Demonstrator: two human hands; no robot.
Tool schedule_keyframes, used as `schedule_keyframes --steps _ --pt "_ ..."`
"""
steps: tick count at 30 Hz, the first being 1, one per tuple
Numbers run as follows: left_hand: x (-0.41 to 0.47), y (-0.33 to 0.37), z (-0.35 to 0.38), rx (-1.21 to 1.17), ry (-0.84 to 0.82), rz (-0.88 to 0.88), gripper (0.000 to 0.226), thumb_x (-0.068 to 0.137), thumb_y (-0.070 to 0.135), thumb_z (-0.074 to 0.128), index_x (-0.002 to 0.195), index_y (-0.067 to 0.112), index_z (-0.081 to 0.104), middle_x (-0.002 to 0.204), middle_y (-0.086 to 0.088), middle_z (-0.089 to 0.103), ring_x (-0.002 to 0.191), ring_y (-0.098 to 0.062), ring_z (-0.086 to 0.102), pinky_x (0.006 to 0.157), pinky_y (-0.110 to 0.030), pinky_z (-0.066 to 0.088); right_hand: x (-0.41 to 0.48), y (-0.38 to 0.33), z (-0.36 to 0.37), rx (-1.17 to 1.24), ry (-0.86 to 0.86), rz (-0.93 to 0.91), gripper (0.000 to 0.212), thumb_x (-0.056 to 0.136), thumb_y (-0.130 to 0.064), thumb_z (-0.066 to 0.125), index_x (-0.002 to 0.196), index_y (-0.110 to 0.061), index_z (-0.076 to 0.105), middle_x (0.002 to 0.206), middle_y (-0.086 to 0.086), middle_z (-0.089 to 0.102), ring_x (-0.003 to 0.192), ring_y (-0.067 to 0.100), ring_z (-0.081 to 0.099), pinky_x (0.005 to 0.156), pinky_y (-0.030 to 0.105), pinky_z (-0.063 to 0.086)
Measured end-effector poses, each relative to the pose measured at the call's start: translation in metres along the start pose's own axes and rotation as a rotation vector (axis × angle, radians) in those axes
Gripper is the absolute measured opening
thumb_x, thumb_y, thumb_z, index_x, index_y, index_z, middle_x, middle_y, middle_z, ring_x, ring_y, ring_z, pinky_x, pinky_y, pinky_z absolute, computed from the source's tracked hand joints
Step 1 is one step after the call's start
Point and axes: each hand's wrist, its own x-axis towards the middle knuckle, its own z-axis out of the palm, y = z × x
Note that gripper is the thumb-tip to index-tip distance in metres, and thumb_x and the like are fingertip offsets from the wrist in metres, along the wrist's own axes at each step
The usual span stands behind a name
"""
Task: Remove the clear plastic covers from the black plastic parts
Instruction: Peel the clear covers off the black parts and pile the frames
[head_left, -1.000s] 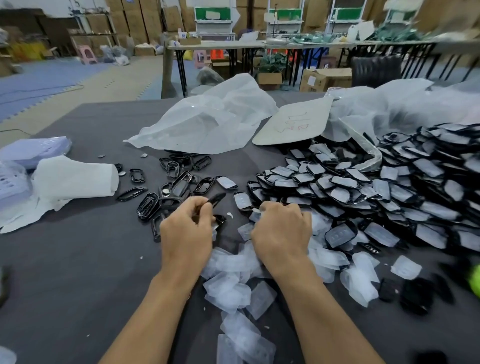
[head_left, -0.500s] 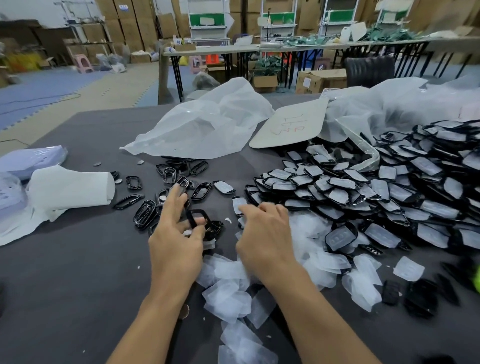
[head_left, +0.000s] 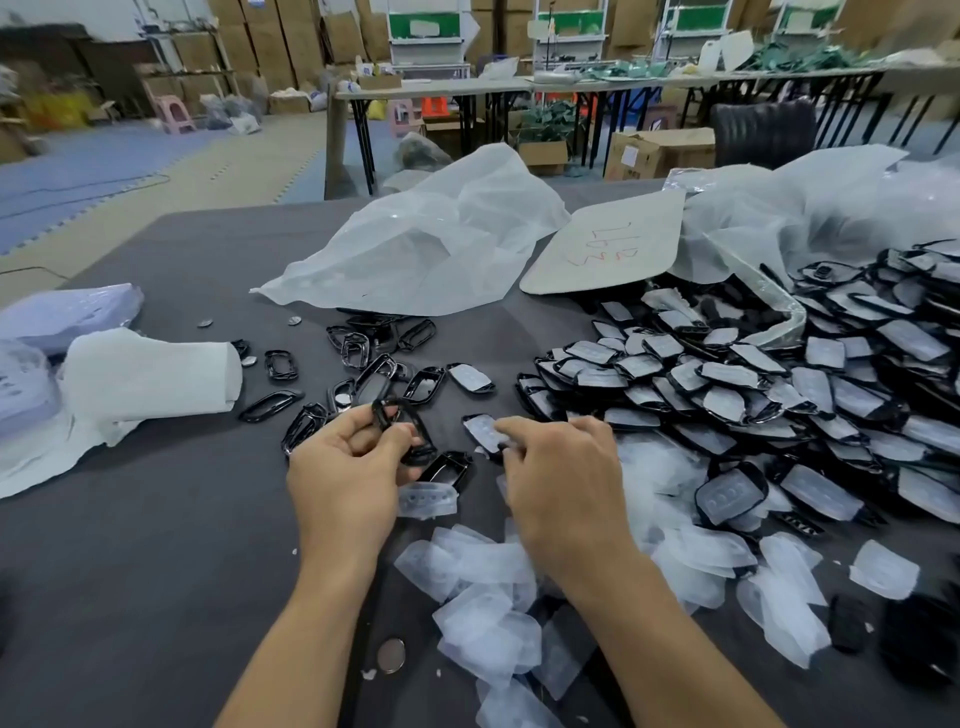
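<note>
My left hand (head_left: 345, 470) grips a bare black plastic frame (head_left: 404, 428) just above the grey table (head_left: 130, 571). My right hand (head_left: 563, 478) pinches a black part with a clear cover (head_left: 483, 431) still on it, a little to the right. A big heap of covered black parts (head_left: 753, 395) fills the right side. Bare black frames (head_left: 363, 374) lie scattered beyond my left hand. Loose clear covers (head_left: 483, 597) are piled under and between my wrists.
A crumpled white plastic bag (head_left: 431, 244) and a labelled cardboard sheet (head_left: 608, 244) lie at the back of the table. White foam wrap (head_left: 150, 369) sits at the left. A coin-like disc (head_left: 390, 656) lies near my left forearm. Tables and boxes stand beyond.
My left hand has curled back around the black frame and lifted it. My right hand has moved forward and taken hold of a covered part.
</note>
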Motion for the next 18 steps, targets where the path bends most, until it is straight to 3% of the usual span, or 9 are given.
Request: schedule_keyframes --steps 2,4,6,9,13,18 --pt "-0.001 0.001 0.0 0.016 -0.001 0.021 0.039 0.088 0.008 0.078 0.081 0.047 0.078 0.078 0.006 0.08 0.064 -0.014 0.076 0.058 -0.029 0.063 -0.001 0.003 -0.005 0.043 -0.093 0.021 0.025 0.095 -0.039 0.065 0.118 -0.035 0.074 0.1 -0.01 0.078 0.105 0.009 0.057 0.112 0.025 0.019" --pt "-0.003 0.003 0.001 0.046 -0.011 0.033 0.045 0.087 0.01 0.078 0.079 0.054 0.076 0.075 0.009 0.079 0.061 -0.012 0.075 0.056 -0.028 0.062 -0.003 0.007 -0.01 0.142 -0.139 0.034 0.027 0.09 -0.044 0.071 0.113 -0.033 0.077 0.101 -0.013 0.078 0.1 0.0 0.047 0.114 0.028 0.027" --pt "-0.006 0.005 0.004 0.069 -0.009 0.032 0.048 0.087 0.012 0.079 0.075 0.058 0.074 0.072 0.011 0.078 0.06 -0.013 0.074 0.056 -0.031 0.061 -0.002 0.006 -0.015 0.22 -0.104 0.027 0.023 0.088 -0.041 0.074 0.107 -0.029 0.079 0.102 -0.011 0.076 0.105 0.003 0.053 0.111 0.036 0.039" --pt "-0.008 0.006 0.01 0.073 0.0 0.025 0.027 0.087 0.018 0.077 0.081 0.045 0.078 0.071 0.007 0.078 0.052 -0.016 0.07 0.055 -0.037 0.062 0.008 0.005 -0.027 0.267 -0.048 0.059 0.019 0.09 -0.028 0.072 0.107 -0.026 0.079 0.11 -0.008 0.075 0.113 0.015 0.061 0.11 0.041 0.043" --pt "-0.004 0.009 0.02 0.045 0.003 0.02 0.017 0.092 0.021 0.073 0.086 0.036 0.078 0.069 0.002 0.077 0.04 -0.016 0.061 0.04 -0.027 0.048 0.047 0.025 -0.048 0.147 -0.106 0.18 0.026 0.092 -0.022 0.065 0.113 -0.028 0.078 0.112 -0.002 0.077 0.097 0.02 0.066 0.103 0.04 0.051" --pt "0.019 0.021 0.047 -0.108 0.025 -0.061 0.019 0.093 0.015 0.074 0.08 0.028 0.078 0.068 -0.004 0.075 0.037 -0.013 0.054 0.037 -0.022 0.044 0.144 0.079 -0.058 -0.115 -0.21 0.287 0.03 0.091 -0.01 0.055 0.111 -0.017 0.077 0.121 0.007 0.074 0.116 0.031 0.064 0.101 0.039 0.052"
